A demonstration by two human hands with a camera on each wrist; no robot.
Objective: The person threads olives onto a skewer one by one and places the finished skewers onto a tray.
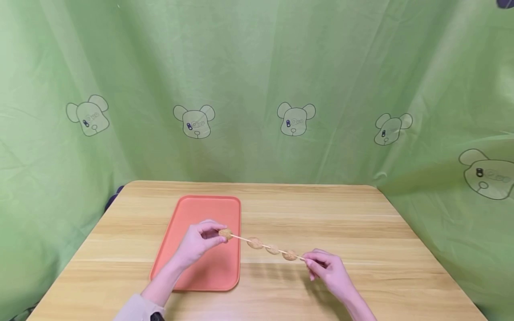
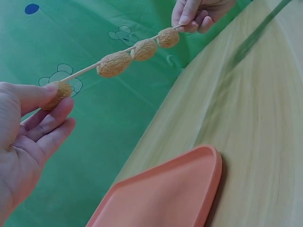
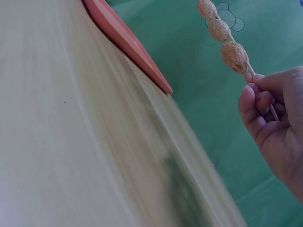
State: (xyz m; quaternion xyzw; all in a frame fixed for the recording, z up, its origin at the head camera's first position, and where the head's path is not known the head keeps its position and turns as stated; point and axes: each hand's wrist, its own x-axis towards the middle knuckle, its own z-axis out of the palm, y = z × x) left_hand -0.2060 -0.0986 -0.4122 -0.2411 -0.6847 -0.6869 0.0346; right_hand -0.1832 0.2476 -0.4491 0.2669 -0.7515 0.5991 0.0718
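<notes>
A thin wooden skewer (image 1: pixel 239 237) is held above the table, sloping down from left to right in the head view. Three brown, wrinkled meatball-like balls (image 2: pixel 114 64) are threaded on it towards the right-hand end. At the left end, my left hand (image 1: pixel 195 244) pinches another such ball (image 1: pixel 225 233) between thumb and fingers; the skewer runs into or against it, which I cannot tell. My right hand (image 1: pixel 328 271) grips the skewer just beyond the last ball (image 3: pixel 234 57). Part of the stick shows behind its curled fingers in the right wrist view.
A coral-red rectangular tray (image 1: pixel 192 214) lies on the left half of the wooden table (image 1: pixel 321 209), under my left hand. Green curtains (image 1: pixel 249 67) with printed bear heads hang behind the table and at both sides.
</notes>
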